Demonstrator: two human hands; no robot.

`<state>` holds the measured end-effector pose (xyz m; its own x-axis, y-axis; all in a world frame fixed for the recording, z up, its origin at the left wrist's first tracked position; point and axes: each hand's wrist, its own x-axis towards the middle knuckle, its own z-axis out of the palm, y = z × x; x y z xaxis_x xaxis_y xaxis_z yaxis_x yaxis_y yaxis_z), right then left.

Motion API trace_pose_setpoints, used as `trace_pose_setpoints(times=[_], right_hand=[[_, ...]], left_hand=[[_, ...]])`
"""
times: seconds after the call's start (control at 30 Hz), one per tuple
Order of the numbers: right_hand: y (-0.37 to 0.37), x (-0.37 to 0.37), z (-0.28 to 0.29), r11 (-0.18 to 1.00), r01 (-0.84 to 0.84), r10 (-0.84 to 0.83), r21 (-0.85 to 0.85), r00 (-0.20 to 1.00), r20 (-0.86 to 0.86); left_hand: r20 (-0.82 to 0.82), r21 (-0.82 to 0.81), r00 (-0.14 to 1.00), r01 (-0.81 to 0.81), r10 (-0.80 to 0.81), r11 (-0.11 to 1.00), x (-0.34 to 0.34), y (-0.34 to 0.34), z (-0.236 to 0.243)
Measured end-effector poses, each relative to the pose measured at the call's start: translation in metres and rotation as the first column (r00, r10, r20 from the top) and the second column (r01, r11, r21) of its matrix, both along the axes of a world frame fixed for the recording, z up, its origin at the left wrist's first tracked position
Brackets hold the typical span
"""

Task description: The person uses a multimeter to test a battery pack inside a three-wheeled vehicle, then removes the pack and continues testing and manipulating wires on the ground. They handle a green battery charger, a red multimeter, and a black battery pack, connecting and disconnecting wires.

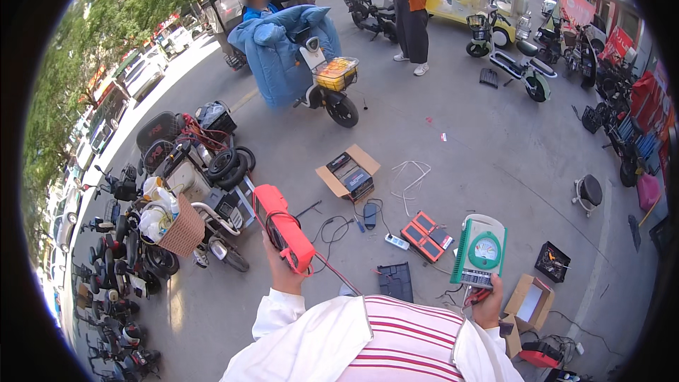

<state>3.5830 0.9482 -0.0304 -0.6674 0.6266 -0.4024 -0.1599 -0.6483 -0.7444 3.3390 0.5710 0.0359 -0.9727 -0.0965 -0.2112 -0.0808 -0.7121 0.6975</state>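
My left hand is wrapped around a red handheld device with a dark cable coiled about it. A lead runs down from that device toward my body. My right hand grips a green and white battery tester with a round dial, held upright. Red-handled clips are bunched at the tester's lower edge, in or against the same hand; the exact hold is hidden. Between the two hands, on the ground, lie an orange and black case and a dark plastic cover.
An opened cardboard box with batteries stands ahead, near a charger and loose cables. Right are a tool tray, a second carton and a stool. Scooters and parts crowd the left. A rider on a scooter and a standing person are ahead.
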Motion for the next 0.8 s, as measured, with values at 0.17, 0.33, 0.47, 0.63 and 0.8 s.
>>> trace_pose_setpoints(times=[0.17,0.33,0.47,0.63,0.8], right_hand=[[0.011,-0.011,0.002,0.998,0.048,-0.049,-0.042,0.998,-0.029],[0.003,-0.031,-0.021,0.999,-0.041,0.043,-0.03,0.998,0.053],[-0.023,-0.068,-0.05,0.987,-0.14,0.149,-0.084,0.982,0.114],[-0.078,-0.133,-0.118,0.933,-0.306,0.338,-0.188,0.926,0.167],[-0.158,-0.224,-0.182,0.822,-0.457,0.514,-0.34,0.853,0.095]], left_hand=[[0.13,0.042,0.99,-0.054,0.048,0.998,-0.003,-0.023,0.006],[0.239,-0.052,0.969,-0.048,0.059,0.997,-0.002,-0.03,0.0],[0.303,-0.064,0.953,-0.009,0.028,0.998,-0.016,-0.043,-0.016],[0.406,-0.089,0.914,0.044,-0.004,0.995,-0.044,-0.083,-0.071],[0.55,-0.258,0.835,0.129,0.036,0.958,-0.076,-0.132,-0.14]])
